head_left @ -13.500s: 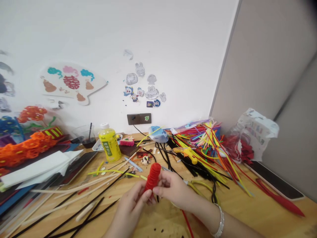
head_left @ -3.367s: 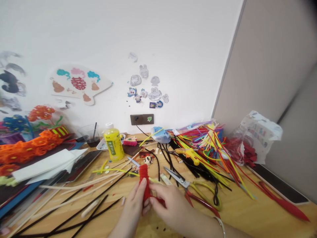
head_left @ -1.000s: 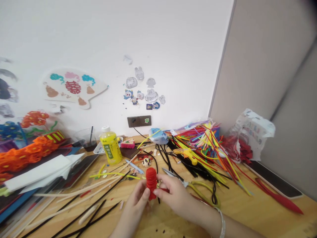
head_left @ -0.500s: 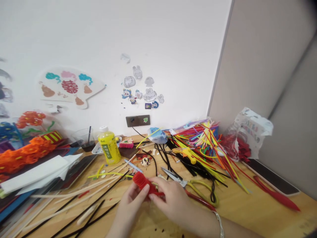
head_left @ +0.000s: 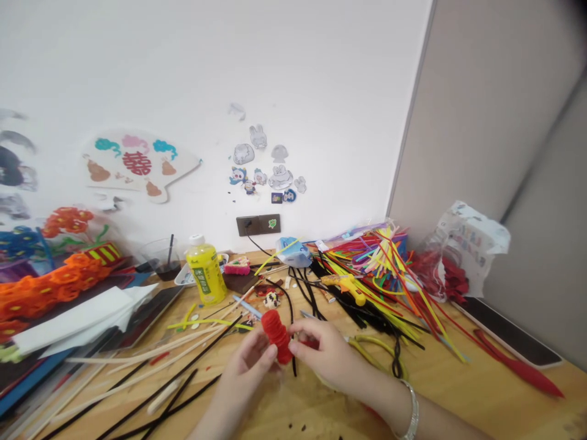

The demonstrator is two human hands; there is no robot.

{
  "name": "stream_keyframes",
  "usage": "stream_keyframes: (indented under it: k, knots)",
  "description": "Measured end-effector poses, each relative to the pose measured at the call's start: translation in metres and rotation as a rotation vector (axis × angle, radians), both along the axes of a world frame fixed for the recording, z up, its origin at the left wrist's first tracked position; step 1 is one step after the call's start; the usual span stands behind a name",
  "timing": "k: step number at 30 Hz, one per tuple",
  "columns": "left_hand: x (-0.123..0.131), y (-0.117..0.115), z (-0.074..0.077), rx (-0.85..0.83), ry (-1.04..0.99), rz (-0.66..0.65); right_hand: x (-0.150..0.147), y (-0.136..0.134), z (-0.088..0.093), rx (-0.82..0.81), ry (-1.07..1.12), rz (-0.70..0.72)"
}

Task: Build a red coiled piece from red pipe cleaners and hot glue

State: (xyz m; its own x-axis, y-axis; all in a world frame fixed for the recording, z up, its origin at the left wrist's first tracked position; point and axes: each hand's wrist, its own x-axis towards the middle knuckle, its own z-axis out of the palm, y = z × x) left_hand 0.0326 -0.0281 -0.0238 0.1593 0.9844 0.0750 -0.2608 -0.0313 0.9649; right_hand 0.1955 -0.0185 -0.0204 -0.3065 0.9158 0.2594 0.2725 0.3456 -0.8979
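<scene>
Between my two hands, low in the middle of the view, is a tightly coiled red pipe cleaner (head_left: pixel 275 333), its roll standing upright with a slight tilt. My left hand (head_left: pixel 251 360) grips it from the left with thumb and fingers. On the other side my right hand (head_left: pixel 321 351) pinches it near its lower right edge. Behind my right wrist lie scissors with yellow-green handles (head_left: pixel 376 345), their blades mostly hidden by the hand. A black pipe cleaner (head_left: pixel 290 305) runs down the table just behind the coil.
Left of centre stands a yellow drink bottle (head_left: pixel 206 275). Many coloured pipe cleaners (head_left: pixel 371 256) are heaped at the back right, beside a yellow glue gun (head_left: pixel 346 284). A phone (head_left: pixel 509 333) lies far right. Orange fuzzy flowers (head_left: pixel 59 287) and white paper (head_left: pixel 73 321) occupy the left.
The red coil has turned from lying tilted to nearly upright and moved slightly right. My right hand has shifted right with it, covering more of the scissors. The view has shifted slightly.
</scene>
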Motion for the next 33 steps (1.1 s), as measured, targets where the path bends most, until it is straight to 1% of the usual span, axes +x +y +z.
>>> stream_keyframes:
  k: [3, 5, 8, 11, 13, 15, 16, 19, 21, 24, 26, 29, 31, 33]
  knots:
    - [0.000, 0.000, 0.002, 0.068, 0.062, 0.072, 0.000, -0.004, 0.002, 0.054, 0.020, -0.001]
    - [0.000, -0.001, 0.005, 0.073, 0.075, 0.060, 0.001, -0.003, 0.002, 0.072, 0.055, 0.022]
    - [0.001, -0.003, 0.005, 0.015, 0.065, 0.013, 0.001, -0.001, 0.000, 0.075, 0.135, 0.043]
    - [0.003, -0.003, 0.003, -0.042, 0.040, -0.005, 0.000, 0.000, -0.003, 0.118, 0.149, 0.020]
    - [0.003, -0.004, 0.001, -0.045, 0.042, 0.000, -0.002, -0.001, -0.005, 0.131, 0.155, -0.003]
    - [0.003, -0.004, 0.001, -0.028, 0.056, -0.001, -0.005, -0.001, -0.009, 0.090, 0.221, -0.005]
    - [0.002, -0.005, 0.002, -0.018, 0.066, -0.011, -0.005, -0.001, -0.010, 0.041, 0.277, 0.007]
    - [0.001, -0.006, 0.003, 0.018, 0.090, -0.057, -0.005, 0.002, -0.011, -0.147, 0.449, 0.087]
    - [0.001, -0.007, 0.003, 0.031, 0.091, -0.097, -0.002, 0.005, -0.009, -0.237, 0.516, 0.158]
    - [0.002, -0.011, 0.003, -0.020, 0.054, -0.186, 0.003, 0.007, -0.004, -0.263, 0.521, 0.232]
    - [0.003, -0.014, 0.004, -0.070, 0.011, -0.244, 0.006, 0.008, -0.002, -0.253, 0.511, 0.266]
    - [0.004, -0.017, 0.006, -0.124, -0.023, -0.269, 0.011, 0.008, 0.001, -0.200, 0.446, 0.329]
    - [0.004, -0.018, 0.009, -0.147, -0.002, -0.269, 0.015, 0.007, 0.005, -0.089, 0.319, 0.335]
    - [0.003, -0.019, 0.011, -0.153, 0.035, -0.279, 0.020, 0.006, 0.009, 0.066, 0.183, 0.311]
